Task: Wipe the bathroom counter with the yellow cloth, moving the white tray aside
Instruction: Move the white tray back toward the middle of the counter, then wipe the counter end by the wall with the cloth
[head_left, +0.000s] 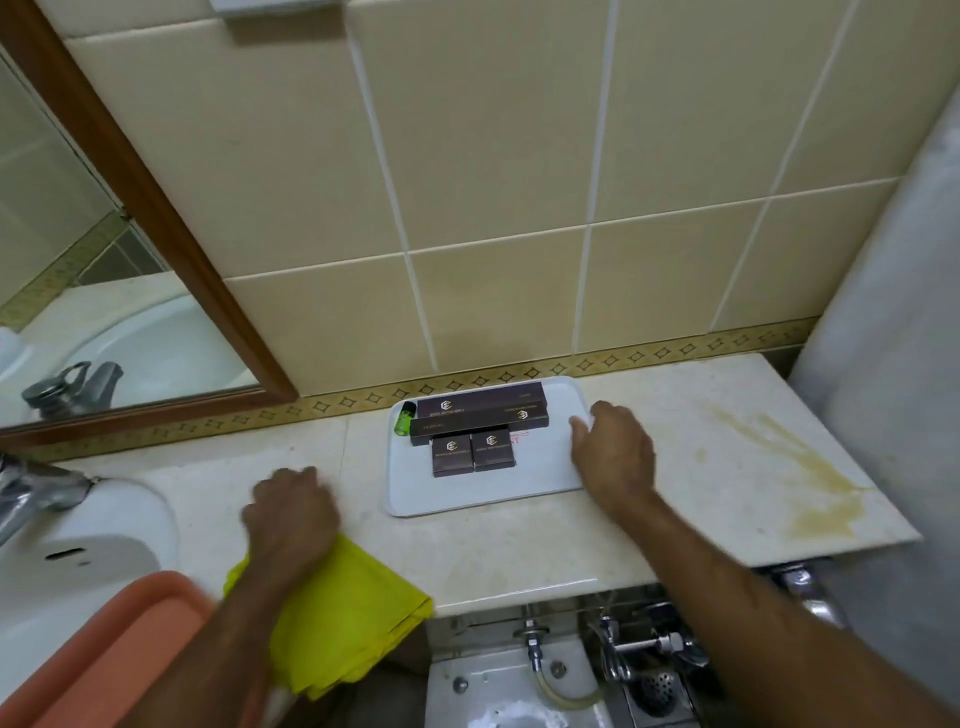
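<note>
Yellow cloth, soft and creased, hangs in loose folds over the front lip of the counter, trailing from under my left hand; that hand is curled into a fist around one end, I judge so the cloth stays ready to wipe once the space is free. My right hand clamps the right edge of the tray, fingers on top of its rim, though I cannot tell where the thumb sits; the hold suits sliding it aside. Left of that grip, on the tray's smooth white plastic with rounded corners, lie flat dark boxes and a small green lighter. Right of the grip, well apart, a brownish stain streaks the pale speckled stone. Glossy cream tiles back the counter.
</note>
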